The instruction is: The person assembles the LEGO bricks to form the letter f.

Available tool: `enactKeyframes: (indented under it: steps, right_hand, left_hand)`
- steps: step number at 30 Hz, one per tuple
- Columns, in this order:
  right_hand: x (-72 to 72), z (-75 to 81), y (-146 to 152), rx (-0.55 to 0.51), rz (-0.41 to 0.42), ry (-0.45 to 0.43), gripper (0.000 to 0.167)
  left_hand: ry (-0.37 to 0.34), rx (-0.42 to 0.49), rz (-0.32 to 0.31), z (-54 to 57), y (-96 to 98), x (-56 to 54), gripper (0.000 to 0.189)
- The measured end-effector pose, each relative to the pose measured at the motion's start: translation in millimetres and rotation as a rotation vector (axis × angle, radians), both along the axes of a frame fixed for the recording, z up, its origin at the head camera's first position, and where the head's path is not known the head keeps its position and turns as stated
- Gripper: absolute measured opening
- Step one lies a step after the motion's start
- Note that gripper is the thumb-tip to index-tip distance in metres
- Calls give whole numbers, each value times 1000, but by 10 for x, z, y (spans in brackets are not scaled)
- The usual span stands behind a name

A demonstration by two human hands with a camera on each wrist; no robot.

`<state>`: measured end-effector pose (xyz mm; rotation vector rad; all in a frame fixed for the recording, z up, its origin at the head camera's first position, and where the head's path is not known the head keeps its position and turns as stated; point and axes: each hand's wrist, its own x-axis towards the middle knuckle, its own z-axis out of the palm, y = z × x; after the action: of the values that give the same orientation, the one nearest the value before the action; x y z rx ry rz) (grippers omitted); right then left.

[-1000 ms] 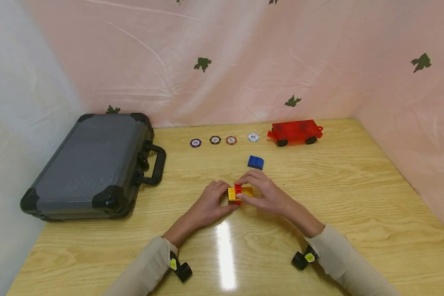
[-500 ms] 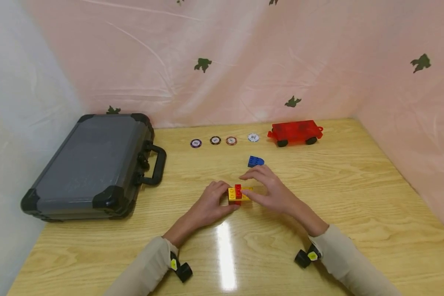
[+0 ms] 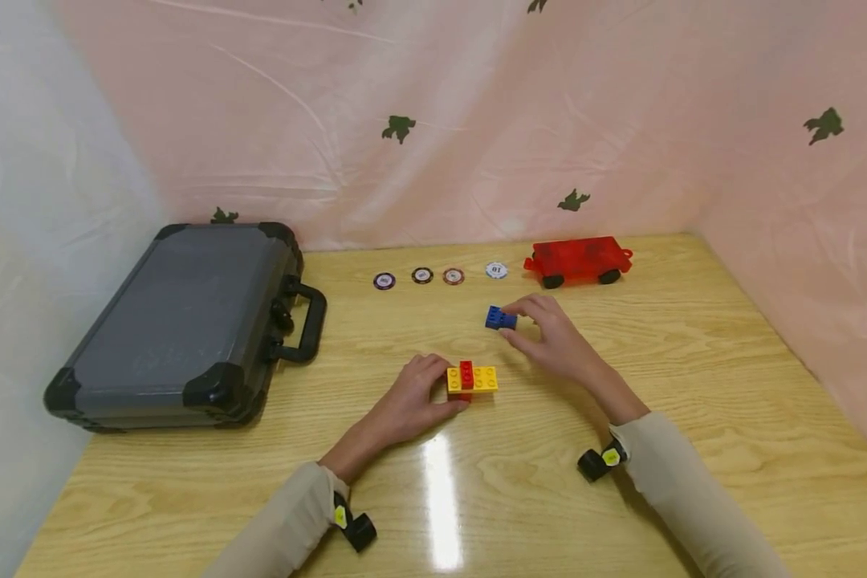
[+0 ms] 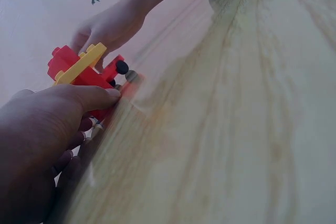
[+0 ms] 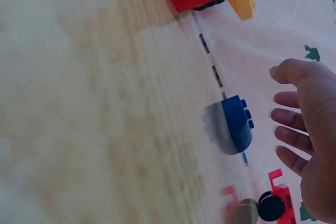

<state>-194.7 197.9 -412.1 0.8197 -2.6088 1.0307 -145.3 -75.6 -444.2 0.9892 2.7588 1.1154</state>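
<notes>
A small stack of toy bricks (image 3: 482, 379) stands on the table, a yellow brick with a red one on top and red below. My left hand (image 3: 413, 401) holds the stack's left end, thumb in front and fingers behind. In the left wrist view, the left thumb (image 4: 100, 98) lies against the stack's red lower part. A blue brick (image 3: 497, 317) with a rounded end lies farther back. My right hand (image 3: 552, 341) is just over its right side, thumb and fingers spread. The right wrist view shows a gap between this hand and the blue brick.
A grey case (image 3: 166, 313) with a black handle (image 3: 311, 325) lies at the left. Several poker chips, including a white one (image 3: 496, 270), line the back. Right of them stands a red toy wagon (image 3: 580, 259). A pink cloth (image 3: 477, 120) hangs behind the table.
My right hand has let go of the brick stack and moved back to the blue brick. The left hand has stayed on the stack.
</notes>
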Motion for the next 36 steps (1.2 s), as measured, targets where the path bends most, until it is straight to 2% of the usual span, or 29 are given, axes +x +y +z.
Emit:
enactKeyframes:
  steps: [6,15,21,29,36]
  right_hand:
    - [-126,-44,30,69,-42,-30,36]
    - [-229,-118,31,180,-107,-150,46]
    - [-264,-164,38,172,-100,-164,47]
    - [-292,-226,36,157,-85,-130,44]
    - [-268,-213,22,135,-83,-150,41]
  left_hand:
    - [-3,-2,1,-1,-10,3,40]
    - [7,-12,1,5,-7,9,41]
    - [2,-7,2,-1,-8,10,41]
    - [11,-16,-1,-5,-9,3,42]
    - [8,-17,1,1,-13,9,42]
